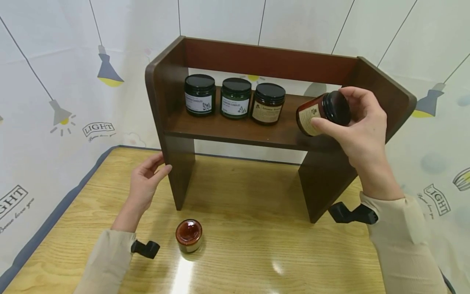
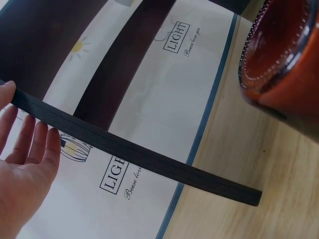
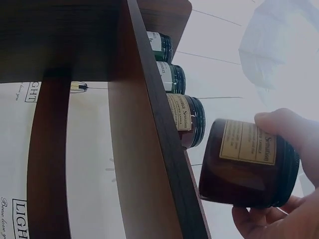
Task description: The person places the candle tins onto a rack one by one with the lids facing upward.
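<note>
My right hand [image 1: 361,122] grips an amber candle jar [image 1: 310,116] with a black lid and cream label. The jar is tilted, lid toward my palm, and its base is over the right part of the shelf board. In the right wrist view, thumb and fingers hold this candle jar [image 3: 241,169] near its lid. My left hand [image 1: 145,179] holds the front edge of the dark wooden shelf's [image 1: 238,139] left side panel. In the left wrist view its thumb and fingers lie on either side of the panel edge [image 2: 134,149].
Standing on the board are a dark jar [image 1: 200,96], a green jar [image 1: 236,99] and an amber jar [image 1: 268,104], all black-lidded. Another amber jar [image 1: 189,234] sits base-up on the wooden table [image 1: 257,245], near my left forearm. Behind hangs a lamp-printed white backdrop [image 1: 73,24].
</note>
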Demonstrator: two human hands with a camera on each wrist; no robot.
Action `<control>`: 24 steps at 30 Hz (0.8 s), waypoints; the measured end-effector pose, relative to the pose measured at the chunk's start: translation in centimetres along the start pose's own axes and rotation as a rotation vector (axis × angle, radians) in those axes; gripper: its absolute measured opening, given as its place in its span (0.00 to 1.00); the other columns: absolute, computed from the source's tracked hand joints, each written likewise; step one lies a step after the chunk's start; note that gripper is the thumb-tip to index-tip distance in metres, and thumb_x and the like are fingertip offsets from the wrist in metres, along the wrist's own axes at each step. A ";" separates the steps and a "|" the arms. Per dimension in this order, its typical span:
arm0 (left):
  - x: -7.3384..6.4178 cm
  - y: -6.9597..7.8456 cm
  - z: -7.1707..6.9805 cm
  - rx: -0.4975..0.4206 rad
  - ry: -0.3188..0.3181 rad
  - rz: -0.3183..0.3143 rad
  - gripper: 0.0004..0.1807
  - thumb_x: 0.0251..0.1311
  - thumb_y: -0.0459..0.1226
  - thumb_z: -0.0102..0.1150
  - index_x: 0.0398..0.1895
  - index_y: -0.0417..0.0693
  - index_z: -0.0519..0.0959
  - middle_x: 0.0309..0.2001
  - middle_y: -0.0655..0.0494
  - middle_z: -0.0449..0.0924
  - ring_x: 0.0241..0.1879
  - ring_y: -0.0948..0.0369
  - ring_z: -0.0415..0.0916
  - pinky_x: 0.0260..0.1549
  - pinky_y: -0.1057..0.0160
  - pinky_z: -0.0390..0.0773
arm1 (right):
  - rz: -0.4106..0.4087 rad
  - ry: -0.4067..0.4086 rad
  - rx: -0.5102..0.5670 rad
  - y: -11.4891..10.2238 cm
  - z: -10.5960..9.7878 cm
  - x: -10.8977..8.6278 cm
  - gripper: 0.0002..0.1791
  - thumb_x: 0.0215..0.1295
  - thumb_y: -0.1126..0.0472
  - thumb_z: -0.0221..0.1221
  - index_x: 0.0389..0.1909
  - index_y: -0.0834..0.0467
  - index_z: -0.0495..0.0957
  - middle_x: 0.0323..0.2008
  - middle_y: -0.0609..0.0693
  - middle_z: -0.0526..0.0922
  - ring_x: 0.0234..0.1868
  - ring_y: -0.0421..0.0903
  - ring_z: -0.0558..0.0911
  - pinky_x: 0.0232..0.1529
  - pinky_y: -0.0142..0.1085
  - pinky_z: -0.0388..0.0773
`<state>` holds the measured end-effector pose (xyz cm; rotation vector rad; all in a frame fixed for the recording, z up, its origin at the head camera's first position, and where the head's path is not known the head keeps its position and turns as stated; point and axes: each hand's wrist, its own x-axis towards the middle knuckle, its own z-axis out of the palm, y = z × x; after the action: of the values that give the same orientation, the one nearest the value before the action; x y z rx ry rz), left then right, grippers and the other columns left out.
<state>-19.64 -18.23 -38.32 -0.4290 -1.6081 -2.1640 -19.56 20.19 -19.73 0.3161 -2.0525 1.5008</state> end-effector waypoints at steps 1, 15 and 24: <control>0.0 0.0 0.0 0.000 0.000 0.000 0.23 0.54 0.15 0.53 0.45 0.47 0.82 0.41 0.60 0.81 0.45 0.64 0.76 0.43 0.72 0.76 | 0.004 0.002 0.013 0.0 0.1 0.1 0.31 0.39 0.75 0.70 0.48 0.56 0.73 0.42 0.47 0.76 0.45 0.42 0.73 0.41 0.23 0.72; 0.0 0.3 0.0 0.009 -0.002 -0.006 0.22 0.54 0.15 0.52 0.45 0.45 0.82 0.41 0.60 0.81 0.45 0.64 0.76 0.43 0.71 0.76 | 0.004 -0.094 -0.156 0.5 1.3 1.5 0.31 0.45 0.69 0.71 0.54 0.58 0.72 0.47 0.46 0.74 0.45 0.41 0.72 0.42 0.23 0.71; 0.1 0.3 0.0 0.015 0.005 -0.023 0.22 0.54 0.16 0.53 0.44 0.48 0.82 0.41 0.60 0.81 0.45 0.63 0.75 0.42 0.72 0.76 | 0.054 -0.178 -0.254 0.8 1.8 2.4 0.33 0.48 0.65 0.70 0.57 0.57 0.71 0.52 0.53 0.73 0.45 0.43 0.73 0.44 0.26 0.72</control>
<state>-19.56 -18.27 -38.06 -0.4019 -1.6328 -2.1663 -22.49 19.10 -19.38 0.3044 -2.3793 1.2612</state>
